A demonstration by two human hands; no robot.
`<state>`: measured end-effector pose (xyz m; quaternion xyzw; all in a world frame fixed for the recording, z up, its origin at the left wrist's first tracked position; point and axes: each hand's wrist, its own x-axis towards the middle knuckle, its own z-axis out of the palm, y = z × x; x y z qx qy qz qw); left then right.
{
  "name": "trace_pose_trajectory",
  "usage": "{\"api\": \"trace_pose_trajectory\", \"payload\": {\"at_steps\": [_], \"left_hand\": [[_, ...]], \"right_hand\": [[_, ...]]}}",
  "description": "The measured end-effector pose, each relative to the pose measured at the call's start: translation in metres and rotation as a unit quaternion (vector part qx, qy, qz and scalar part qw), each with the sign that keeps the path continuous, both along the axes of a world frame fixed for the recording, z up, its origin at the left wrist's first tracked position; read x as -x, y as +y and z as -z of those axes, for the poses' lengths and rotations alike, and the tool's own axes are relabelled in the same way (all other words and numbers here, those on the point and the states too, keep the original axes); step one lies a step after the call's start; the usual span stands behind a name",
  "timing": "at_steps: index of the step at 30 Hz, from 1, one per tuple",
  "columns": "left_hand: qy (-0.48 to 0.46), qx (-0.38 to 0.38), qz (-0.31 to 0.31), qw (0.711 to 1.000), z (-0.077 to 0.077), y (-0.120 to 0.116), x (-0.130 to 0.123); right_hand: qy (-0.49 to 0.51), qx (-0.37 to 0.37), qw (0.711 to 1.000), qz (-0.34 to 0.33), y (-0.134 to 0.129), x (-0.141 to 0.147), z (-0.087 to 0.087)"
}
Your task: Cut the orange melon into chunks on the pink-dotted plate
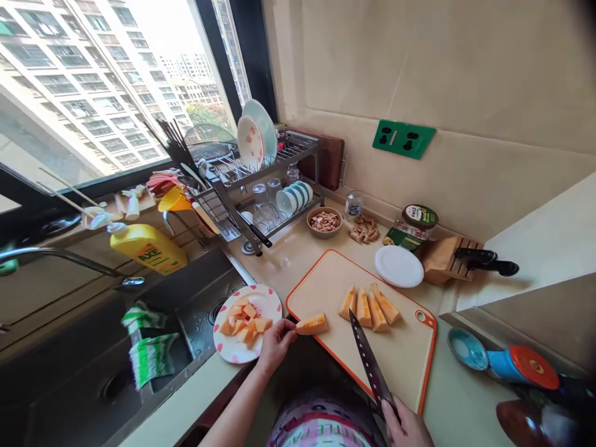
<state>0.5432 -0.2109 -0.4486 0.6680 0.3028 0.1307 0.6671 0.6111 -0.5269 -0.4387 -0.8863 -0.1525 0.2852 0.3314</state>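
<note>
At the upper left of the frame, a window (93,81) looks onto apartment blocks. Below it, a mixer tap (60,254) arches over a dark steel sink (200,292), where a green-striped cloth (149,357) hangs, and a yellow AXE bottle (148,248) lies just above.

At lower centre, a pink-spotted plate (274,304) holds orange melon cubes (244,323) on the bench (298,261). Just right of it, the left hand (277,344) has its fingers (291,332) closed on the end of a melon wedge (311,324), which lies at the near edge of an orange-rimmed cutting board (405,354). Four more wedges (370,308) sit in a row on the board.

The right hand (405,425), at the bottom edge, has its fingers clenched on a black chef's knife (370,366), its tip beside the row.

Higher up stand a dish rack (279,155), a bowl of almonds (325,221), ginger (364,230), a small white plate (399,266) and, further right, a knife block (447,261). Blue and orange containers (521,366) sit at the lower right.
</note>
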Motion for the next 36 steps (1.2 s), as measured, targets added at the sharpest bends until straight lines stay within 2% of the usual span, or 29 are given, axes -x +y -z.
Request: {"api": "trace_pose_trajectory", "payload": {"at_steps": [5, 8, 13, 18, 21, 26, 31, 36], "left_hand": [[0.013, 0.017, 0.056, 0.998, 0.002, -0.062, 0.001], [0.016, 0.0, 0.075, 0.997, 0.004, -0.08, 0.0], [-0.016, -0.044, 0.104, 0.993, 0.01, -0.087, 0.005], [0.012, -0.082, 0.156, 0.984, 0.022, -0.091, 0.0], [0.032, -0.102, 0.155, 0.982, 0.024, -0.094, -0.001], [0.03, -0.091, 0.128, 0.987, 0.026, -0.099, 0.001], [0.029, -0.091, 0.132, 0.987, 0.029, -0.104, -0.002], [0.062, -0.1, 0.131, 0.984, 0.026, -0.108, -0.008]], "right_hand": [[-0.12, 0.04, 0.992, -0.014, 0.017, 0.013, -0.006], [-0.172, 0.114, 0.978, -0.042, 0.036, 0.007, -0.015], [-0.205, 0.183, 0.956, -0.098, 0.061, -0.006, -0.024], [-0.201, 0.212, 0.946, -0.137, 0.066, -0.008, -0.029], [-0.217, 0.217, 0.941, -0.142, 0.067, -0.009, -0.032], [-0.176, 0.254, 0.937, -0.163, 0.073, -0.019, -0.022], [-0.153, 0.247, 0.942, -0.166, 0.073, -0.028, -0.007], [-0.153, 0.244, 0.943, -0.169, 0.074, -0.03, -0.007]]}}
